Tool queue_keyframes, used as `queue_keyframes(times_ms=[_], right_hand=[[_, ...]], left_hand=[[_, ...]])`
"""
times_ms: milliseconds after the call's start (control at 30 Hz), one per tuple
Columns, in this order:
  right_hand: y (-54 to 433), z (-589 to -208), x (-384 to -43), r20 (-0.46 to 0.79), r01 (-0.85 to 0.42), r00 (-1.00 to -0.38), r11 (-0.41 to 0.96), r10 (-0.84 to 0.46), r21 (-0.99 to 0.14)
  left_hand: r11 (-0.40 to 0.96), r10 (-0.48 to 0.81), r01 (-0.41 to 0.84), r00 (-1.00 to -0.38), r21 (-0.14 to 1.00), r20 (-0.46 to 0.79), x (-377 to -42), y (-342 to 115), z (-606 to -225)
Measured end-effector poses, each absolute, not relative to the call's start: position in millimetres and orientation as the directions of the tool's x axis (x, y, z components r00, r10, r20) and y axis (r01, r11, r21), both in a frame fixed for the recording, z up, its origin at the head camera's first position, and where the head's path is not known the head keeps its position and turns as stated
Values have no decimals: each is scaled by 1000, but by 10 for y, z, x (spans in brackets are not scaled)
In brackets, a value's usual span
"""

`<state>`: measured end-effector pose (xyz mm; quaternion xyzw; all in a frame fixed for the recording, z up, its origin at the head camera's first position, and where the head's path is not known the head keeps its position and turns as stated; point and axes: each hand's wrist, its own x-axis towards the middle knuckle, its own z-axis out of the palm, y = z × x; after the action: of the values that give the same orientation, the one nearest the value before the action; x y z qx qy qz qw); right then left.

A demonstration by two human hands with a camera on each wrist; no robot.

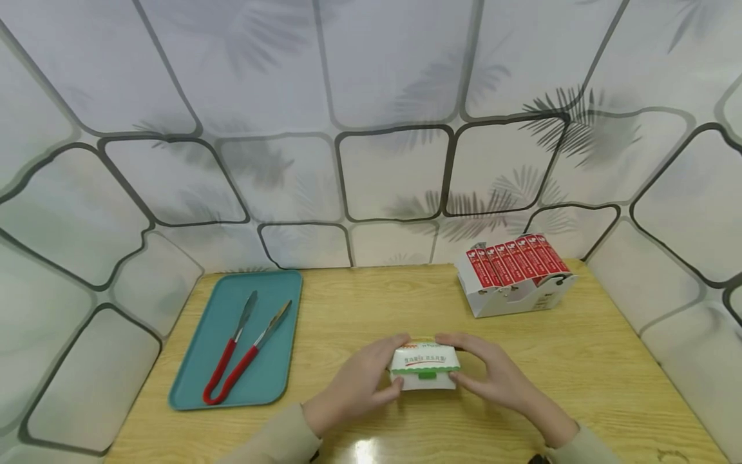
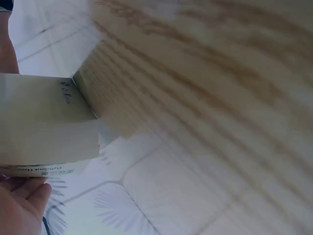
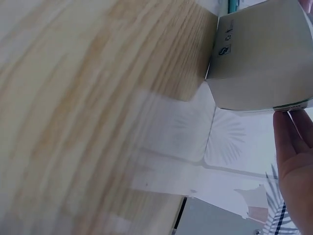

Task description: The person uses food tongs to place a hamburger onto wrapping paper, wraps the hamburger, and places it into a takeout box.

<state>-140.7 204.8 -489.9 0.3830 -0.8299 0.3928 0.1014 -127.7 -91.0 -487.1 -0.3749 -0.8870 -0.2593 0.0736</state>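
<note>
A small white paper food box (image 1: pixel 426 361) with a green wavy edge and a green tab stands on the wooden table, its lid down. My left hand (image 1: pixel 364 375) grips its left side, thumb at the front and fingers toward the back. On the other side my right hand (image 1: pixel 493 374) holds the right edge in the same way. From below, the left wrist view shows the plain side of the box (image 2: pixel 44 117) over the fingers of the left hand (image 2: pixel 22 205). The right wrist view has the right hand's fingers against the box (image 3: pixel 264 58).
A teal tray (image 1: pixel 194 380) on the left bears tongs (image 1: pixel 232 367) with red handles and metal ends. At the back right, a white display carton (image 1: pixel 493 303) contains a row of several red-and-white packets (image 1: pixel 516 258). Patterned walls (image 1: pixel 394 174) enclose the wooden table (image 1: pixel 348 309).
</note>
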Motion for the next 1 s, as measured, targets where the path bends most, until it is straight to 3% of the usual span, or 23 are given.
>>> queue_keyframes(times_ms=[400, 533, 733, 1000], right_hand=[[1987, -4952, -1535, 362, -582, -795, 447, -486, -680], [1973, -4942, -1548, 348, -573, -800, 451, -488, -684], [1909, -4947, -1549, 364, -569, -808, 452, -463, -687], [1728, -4939, -1595, 522, -646, -746, 260, -413, -718]], left_hand=[[602, 527, 510, -832, 615, 174, -1344, -793, -4874], [567, 502, 461, -851, 682, 158, -1380, -759, -4916], [546, 496, 468, -849, 695, 182, -1430, -739, -4972], [571, 512, 482, -842, 665, 170, -1456, -721, -4956]])
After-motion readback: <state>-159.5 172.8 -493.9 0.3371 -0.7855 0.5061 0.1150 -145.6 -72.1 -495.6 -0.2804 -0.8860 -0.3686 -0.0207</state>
